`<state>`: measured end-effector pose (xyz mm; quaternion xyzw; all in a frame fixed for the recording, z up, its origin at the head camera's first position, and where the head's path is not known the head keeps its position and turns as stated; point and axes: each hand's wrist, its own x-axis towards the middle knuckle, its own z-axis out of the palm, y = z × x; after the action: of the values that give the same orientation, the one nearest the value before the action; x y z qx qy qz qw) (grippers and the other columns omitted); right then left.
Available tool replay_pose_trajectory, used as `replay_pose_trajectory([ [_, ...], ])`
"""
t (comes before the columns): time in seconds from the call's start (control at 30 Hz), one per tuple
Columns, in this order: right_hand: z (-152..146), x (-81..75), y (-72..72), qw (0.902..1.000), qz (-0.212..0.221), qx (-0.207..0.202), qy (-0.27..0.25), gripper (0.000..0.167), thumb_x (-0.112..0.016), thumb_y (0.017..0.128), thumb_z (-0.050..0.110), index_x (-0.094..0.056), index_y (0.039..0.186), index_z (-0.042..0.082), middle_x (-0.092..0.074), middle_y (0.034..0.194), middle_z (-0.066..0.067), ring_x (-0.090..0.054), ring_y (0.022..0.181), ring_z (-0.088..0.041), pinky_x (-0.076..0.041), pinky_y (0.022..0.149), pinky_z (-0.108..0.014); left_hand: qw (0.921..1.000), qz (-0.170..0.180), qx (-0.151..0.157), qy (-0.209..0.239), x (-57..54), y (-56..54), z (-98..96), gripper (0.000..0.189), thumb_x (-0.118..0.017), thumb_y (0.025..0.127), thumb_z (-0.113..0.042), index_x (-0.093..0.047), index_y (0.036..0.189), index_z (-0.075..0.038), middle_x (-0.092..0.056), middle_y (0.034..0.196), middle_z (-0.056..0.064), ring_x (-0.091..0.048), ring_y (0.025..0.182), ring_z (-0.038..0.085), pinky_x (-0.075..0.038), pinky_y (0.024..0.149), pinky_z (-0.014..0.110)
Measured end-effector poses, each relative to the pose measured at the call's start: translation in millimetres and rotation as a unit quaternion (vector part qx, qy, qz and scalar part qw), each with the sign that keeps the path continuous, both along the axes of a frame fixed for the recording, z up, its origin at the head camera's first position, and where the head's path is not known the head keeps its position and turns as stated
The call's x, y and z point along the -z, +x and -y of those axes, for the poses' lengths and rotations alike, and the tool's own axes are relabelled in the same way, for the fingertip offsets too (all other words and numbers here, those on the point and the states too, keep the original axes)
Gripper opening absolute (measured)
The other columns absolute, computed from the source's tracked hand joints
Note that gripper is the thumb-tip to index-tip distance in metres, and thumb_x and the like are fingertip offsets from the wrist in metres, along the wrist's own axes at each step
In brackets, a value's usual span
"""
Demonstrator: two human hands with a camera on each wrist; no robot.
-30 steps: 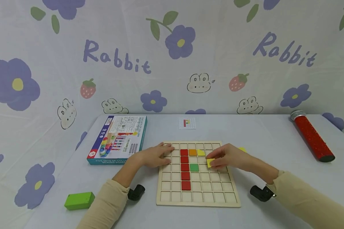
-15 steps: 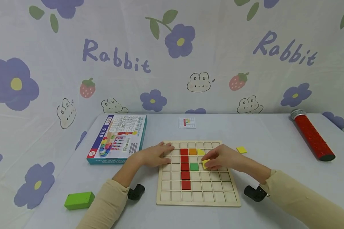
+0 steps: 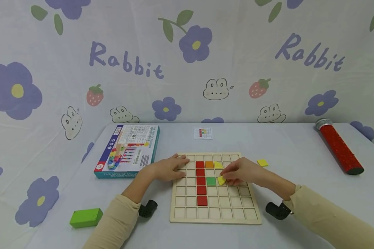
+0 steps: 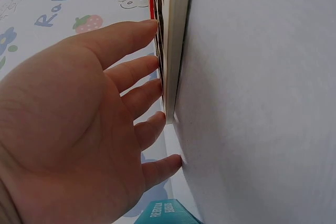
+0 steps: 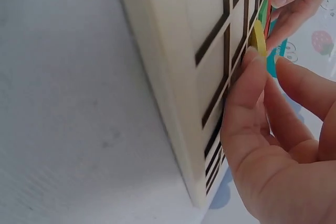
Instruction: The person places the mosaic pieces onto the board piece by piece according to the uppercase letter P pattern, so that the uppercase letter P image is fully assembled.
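Observation:
A wooden grid board (image 3: 216, 222) lies on the table. Red tiles (image 3: 201, 190) form a column in it, with an orange tile (image 3: 209, 165) and a yellow one along its upper row. A green tile (image 3: 211, 181) sits beside the column. My right hand (image 3: 244, 170) holds a yellow square tile (image 3: 221, 180) by its right edge, tilted over the cell just right of the green one; the right wrist view shows this yellow tile (image 5: 261, 38) at the fingertips. My left hand (image 3: 166, 169) rests its spread fingertips along the board's left edge (image 4: 176, 40).
A spare yellow tile (image 3: 262, 162) lies right of the board. Behind the board is a small pattern card (image 3: 203, 133). A boxed toy set (image 3: 127, 152) and a green block (image 3: 86, 218) stand left; a red microphone (image 3: 339, 148) lies far right.
My right hand has moved left with the yellow tile, which is now turned and lower, at the cell beside the green tile. My left hand stays at the board's edge.

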<state>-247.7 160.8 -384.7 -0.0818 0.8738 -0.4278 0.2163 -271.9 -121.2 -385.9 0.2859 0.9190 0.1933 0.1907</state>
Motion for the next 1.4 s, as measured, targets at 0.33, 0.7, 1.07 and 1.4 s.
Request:
replay_pose_trajectory([
  [0.33, -2.9, -1.1, 1.5, 0.9991, 0.009, -0.005, -0.042, 0.023, -0.064, 0.092, 0.015, -0.069, 0.107, -0.003, -0.068, 0.082, -0.006, -0.063, 0.071, -0.016, -0.055, 0.067, -0.027, 1.0000, -0.002, 0.007, -0.002, 0.2, -1.4, 0.1, 0.058, -0.053, 0.099, -0.026, -0.031, 0.150, -0.008, -0.021, 0.156, 0.011, -0.008, 0.143, 0.032, -0.013, 0.113, 0.047],
  [0.7, -30.0, -2.9, -8.5, 0.9860, 0.083, -0.050, -0.136, 0.044, -0.062, 0.094, 0.016, -0.053, 0.128, -0.009, -0.066, 0.109, -0.015, -0.064, 0.093, -0.022, -0.053, 0.083, -0.033, 1.0000, -0.001, 0.007, 0.003, 0.4, -1.4, 0.1, 0.058, -0.052, 0.099, -0.025, -0.031, 0.150, -0.007, -0.020, 0.156, 0.011, -0.007, 0.143, 0.033, -0.014, 0.113, 0.047],
  [1.07, -66.2, -10.6, -25.7, 0.9682, 0.058, -0.010, -0.243, 0.052, -0.046, 0.102, 0.017, -0.033, 0.137, -0.019, -0.050, 0.132, -0.027, -0.056, 0.116, -0.024, -0.044, 0.096, -0.033, 0.9999, -0.006, 0.013, 0.005, 1.2, -1.9, 1.0, 0.057, -0.052, 0.099, -0.024, -0.032, 0.149, -0.005, -0.021, 0.155, 0.013, -0.009, 0.143, 0.034, -0.014, 0.113, 0.047],
  [1.4, -95.1, -4.0, -40.8, 0.9770, 0.003, 0.066, -0.203, 0.059, -0.049, 0.101, 0.026, -0.032, 0.141, -0.014, -0.036, 0.142, -0.031, -0.055, 0.116, -0.017, -0.043, 0.096, -0.029, 0.9999, -0.011, 0.010, -0.007, 3.1, -3.1, 1.3, 0.057, -0.052, 0.099, -0.027, -0.032, 0.149, -0.009, -0.022, 0.156, 0.010, -0.009, 0.143, 0.032, -0.014, 0.113, 0.046],
])
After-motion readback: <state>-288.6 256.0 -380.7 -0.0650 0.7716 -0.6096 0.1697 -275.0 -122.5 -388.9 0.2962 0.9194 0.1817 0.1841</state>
